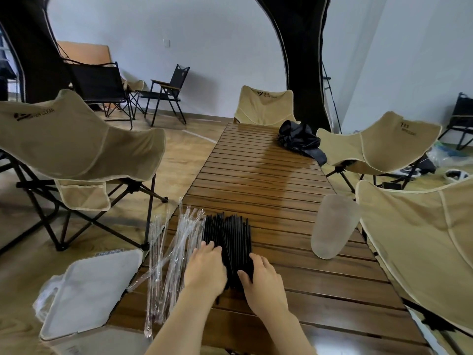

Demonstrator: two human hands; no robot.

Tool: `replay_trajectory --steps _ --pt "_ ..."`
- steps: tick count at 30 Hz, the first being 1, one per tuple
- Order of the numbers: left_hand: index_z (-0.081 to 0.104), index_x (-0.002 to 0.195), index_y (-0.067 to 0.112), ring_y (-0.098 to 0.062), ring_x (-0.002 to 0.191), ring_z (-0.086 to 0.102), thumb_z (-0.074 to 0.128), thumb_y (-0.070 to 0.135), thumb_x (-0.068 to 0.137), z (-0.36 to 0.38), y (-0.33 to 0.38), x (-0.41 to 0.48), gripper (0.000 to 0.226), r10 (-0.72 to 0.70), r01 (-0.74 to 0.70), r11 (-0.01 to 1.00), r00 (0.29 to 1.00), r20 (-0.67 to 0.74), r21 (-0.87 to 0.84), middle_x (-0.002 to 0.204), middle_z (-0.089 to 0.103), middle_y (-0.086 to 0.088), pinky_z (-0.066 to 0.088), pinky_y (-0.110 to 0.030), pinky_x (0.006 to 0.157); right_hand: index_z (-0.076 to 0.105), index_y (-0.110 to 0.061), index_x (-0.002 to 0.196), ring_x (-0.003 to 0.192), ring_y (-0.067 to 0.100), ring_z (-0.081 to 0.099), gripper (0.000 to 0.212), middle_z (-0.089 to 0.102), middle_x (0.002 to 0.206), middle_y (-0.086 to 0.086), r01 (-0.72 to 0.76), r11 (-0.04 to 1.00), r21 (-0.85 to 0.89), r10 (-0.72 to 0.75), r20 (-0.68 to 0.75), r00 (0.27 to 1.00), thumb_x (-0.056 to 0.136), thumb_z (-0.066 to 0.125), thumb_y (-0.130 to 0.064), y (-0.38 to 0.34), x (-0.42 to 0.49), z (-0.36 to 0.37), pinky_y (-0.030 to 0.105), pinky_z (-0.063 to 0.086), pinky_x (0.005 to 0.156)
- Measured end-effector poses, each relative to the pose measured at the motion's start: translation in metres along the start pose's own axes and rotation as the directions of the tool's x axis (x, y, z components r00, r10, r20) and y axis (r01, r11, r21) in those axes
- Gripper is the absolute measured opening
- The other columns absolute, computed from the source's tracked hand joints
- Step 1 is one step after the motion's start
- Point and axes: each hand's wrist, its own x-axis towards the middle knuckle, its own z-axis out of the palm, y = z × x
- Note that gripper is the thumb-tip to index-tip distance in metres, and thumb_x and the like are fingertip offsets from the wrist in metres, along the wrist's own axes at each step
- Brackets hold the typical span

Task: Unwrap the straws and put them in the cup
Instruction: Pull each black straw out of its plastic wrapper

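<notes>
A flat pile of several black unwrapped straws (227, 234) lies on the slatted wooden table (268, 180), running away from me. My left hand (206, 267) rests on the pile's near left side, fingers spread over the straws. My right hand (261, 280) presses against the pile's near right edge, thumb and fingers curved around it. Between them the near ends of the straws are bunched together. Clear plastic wrappers (174, 252) lie scattered along the table's left edge. A frosted translucent cup (332, 226) stands at the right edge, empty as far as I can see.
A crumpled black bag (299, 139) sits at the table's far right. Beige folding chairs (76, 142) surround the table on the left, far end and right. A white lidded bin (89, 290) with a plastic liner stands on the floor at the near left.
</notes>
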Motion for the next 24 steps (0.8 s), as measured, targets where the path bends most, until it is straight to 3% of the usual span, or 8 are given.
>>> replay_trajectory --steps 2,5,15,24 --pt "0.013 0.152 0.008 -0.025 0.148 0.003 0.036 0.025 0.102 0.009 0.004 -0.001 0.057 0.01 -0.018 0.994 0.997 0.075 0.11 0.16 0.009 -0.011 0.006 -0.036 0.121 0.025 -0.022 0.146 0.138 0.014 0.029 0.054 0.031 0.151 -0.004 -0.005 1.0 -0.015 0.005 0.039 0.999 0.098 0.04 -0.04 -0.001 0.0 0.002 0.031 0.03 0.109" --pt "0.002 0.151 0.004 -0.029 0.148 -0.002 0.029 0.034 0.104 0.019 0.004 -0.002 0.063 -0.025 0.003 0.983 0.993 0.118 0.184 0.159 -0.002 -0.018 0.002 -0.038 0.121 0.019 -0.022 0.148 0.143 0.015 0.018 0.055 0.024 0.155 -0.003 -0.005 0.999 -0.032 0.007 0.089 0.996 0.099 0.036 -0.04 0.001 0.0 0.004 0.034 0.023 0.113" --pt "0.0 0.152 0.008 -0.031 0.147 -0.006 0.029 0.039 0.103 0.024 0.0 0.0 0.065 -0.048 0.043 0.997 0.996 0.072 0.072 0.159 -0.007 -0.018 0.01 -0.038 0.121 0.02 -0.022 0.148 0.143 0.017 0.018 0.054 0.026 0.154 -0.002 -0.021 1.0 0.02 0.019 0.109 0.994 0.099 0.037 -0.038 0.002 0.0 -0.001 0.034 0.019 0.114" --pt "-0.002 0.152 0.009 -0.033 0.147 -0.006 0.029 0.045 0.101 0.025 -0.001 0.001 0.069 -0.096 0.093 0.994 0.994 0.049 0.056 0.158 -0.011 -0.022 0.006 -0.039 0.12 0.021 -0.022 0.148 0.143 0.016 0.02 0.054 0.028 0.153 -0.002 -0.03 0.999 0.036 0.026 0.12 0.992 0.099 0.039 -0.037 0.004 0.0 -0.004 0.034 0.02 0.114"
